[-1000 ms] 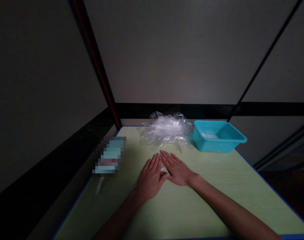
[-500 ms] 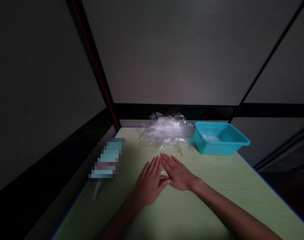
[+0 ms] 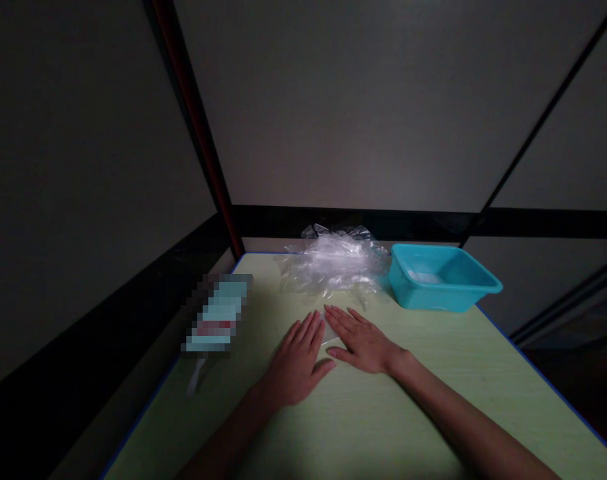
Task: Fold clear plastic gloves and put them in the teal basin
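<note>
My left hand (image 3: pixel 299 360) lies palm down on the table, fingers stretched out. Beside it, my right hand (image 3: pixel 362 341) is also flat, its fingers pointing up and to the left. Under and between the two hands shows a small piece of clear plastic (image 3: pixel 330 335); most of it is hidden by the palms and fingers. Just beyond the fingertips sits a crumpled heap of clear plastic bags (image 3: pixel 336 261).
A turquoise plastic basin (image 3: pixel 436 297) stands at the back right with something whitish inside. At the left edge is a blurred-out pale green item (image 3: pixel 218 313) with a whitish strip below it. The table (image 3: pixel 408 427) has a blue edge, with panelled walls behind.
My right hand has slid a little to the right, opening a gap between the hands and thumbs. More of the clear plastic shows between them. The view has shifted slightly.
</note>
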The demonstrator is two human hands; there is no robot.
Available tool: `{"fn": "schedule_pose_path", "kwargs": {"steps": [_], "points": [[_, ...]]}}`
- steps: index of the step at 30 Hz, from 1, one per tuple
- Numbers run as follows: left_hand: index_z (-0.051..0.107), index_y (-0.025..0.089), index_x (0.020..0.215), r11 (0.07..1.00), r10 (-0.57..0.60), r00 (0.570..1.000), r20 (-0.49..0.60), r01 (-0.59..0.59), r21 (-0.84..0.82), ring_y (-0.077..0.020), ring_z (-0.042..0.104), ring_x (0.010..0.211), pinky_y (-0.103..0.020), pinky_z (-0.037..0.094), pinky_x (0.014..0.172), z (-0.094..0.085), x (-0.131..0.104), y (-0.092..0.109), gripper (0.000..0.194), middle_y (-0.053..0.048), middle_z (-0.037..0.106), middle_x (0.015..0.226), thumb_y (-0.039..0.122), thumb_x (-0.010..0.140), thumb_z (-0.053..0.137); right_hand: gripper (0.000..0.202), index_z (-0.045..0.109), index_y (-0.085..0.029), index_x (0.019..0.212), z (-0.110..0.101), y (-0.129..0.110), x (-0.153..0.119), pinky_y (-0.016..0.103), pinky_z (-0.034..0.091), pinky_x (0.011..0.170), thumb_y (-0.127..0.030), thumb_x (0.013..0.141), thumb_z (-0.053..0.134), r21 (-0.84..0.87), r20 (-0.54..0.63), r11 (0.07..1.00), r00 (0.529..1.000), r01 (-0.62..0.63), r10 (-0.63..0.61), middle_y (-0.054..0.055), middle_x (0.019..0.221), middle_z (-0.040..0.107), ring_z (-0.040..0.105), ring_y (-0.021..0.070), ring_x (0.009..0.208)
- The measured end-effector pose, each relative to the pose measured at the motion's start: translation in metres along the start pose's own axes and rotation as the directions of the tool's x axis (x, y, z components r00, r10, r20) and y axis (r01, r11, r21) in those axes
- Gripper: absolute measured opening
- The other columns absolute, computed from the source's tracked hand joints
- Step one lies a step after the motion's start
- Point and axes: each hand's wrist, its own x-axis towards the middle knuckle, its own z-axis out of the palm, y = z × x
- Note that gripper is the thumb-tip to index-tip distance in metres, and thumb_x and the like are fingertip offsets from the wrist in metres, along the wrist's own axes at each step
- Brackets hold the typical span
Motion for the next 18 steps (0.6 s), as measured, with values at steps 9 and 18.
{"fn": "schedule_pose_path", "kwargs": {"steps": [9,18], "points": [[0.017,0.007,0.133,0.997,-0.040,0.999,0.017,0.041,-0.063,-0.0217,0.009,0.129,-0.037,0.018,0.103,-0.001,0.000,-0.001,0.067,-0.015,0.014,0.141,0.049,0.083,0.034,0.073,0.008,-0.006,0.136,-0.001,0.015,-0.005,0.038,0.016,0.104,-0.053,0.084,0.030,0.044,-0.060,0.995,0.995,0.086,-0.083,0.016,0.141,0.010,0.007,0.0196,0.129],[0.018,0.024,0.134,0.995,0.041,0.998,0.040,-0.038,-0.089,-0.0218,0.008,0.130,-0.043,0.018,0.103,-0.009,-0.001,-0.002,0.054,-0.005,0.014,0.142,0.043,0.086,0.034,0.070,0.008,-0.008,0.136,-0.002,0.014,-0.007,0.040,0.014,0.104,-0.052,0.085,0.029,0.021,-0.048,0.996,0.995,0.085,-0.084,0.015,0.141,0.008,0.006,0.0199,0.129]]}}
